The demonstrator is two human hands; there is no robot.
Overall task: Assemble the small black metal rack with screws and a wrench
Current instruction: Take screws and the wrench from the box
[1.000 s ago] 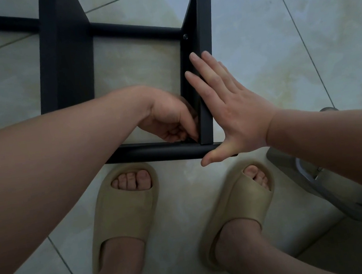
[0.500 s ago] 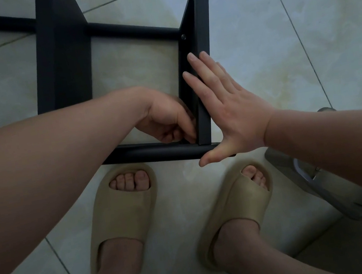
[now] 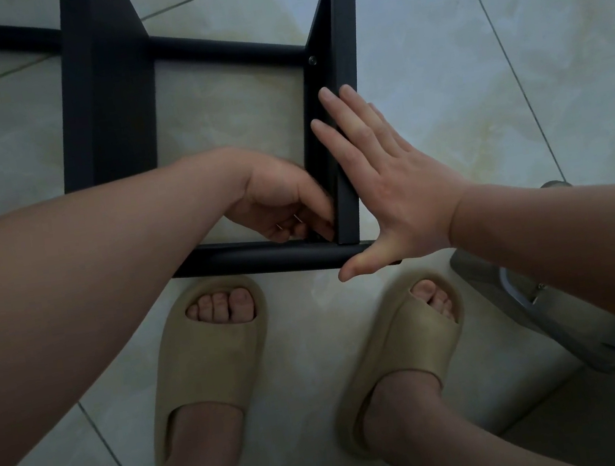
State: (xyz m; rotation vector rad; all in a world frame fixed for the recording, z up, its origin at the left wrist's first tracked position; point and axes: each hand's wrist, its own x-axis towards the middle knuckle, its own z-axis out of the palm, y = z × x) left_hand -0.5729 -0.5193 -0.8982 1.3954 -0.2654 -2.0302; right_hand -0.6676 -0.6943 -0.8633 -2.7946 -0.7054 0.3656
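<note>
Head cam: R hand point(image 3: 391, 188) flat on rack point(image 3: 111, 102), L hand point(image 3: 281, 200) curled inside.

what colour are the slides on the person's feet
Plain tan slides, no pattern; the head view shows them best.

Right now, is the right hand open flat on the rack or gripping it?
Open: right hand lies with straight, spread fingers against the rack's side panel; none curl round it.

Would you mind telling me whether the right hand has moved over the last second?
No: the right hand still lies flat against the rack's side panel, fingertips just as far below its screw.
</note>
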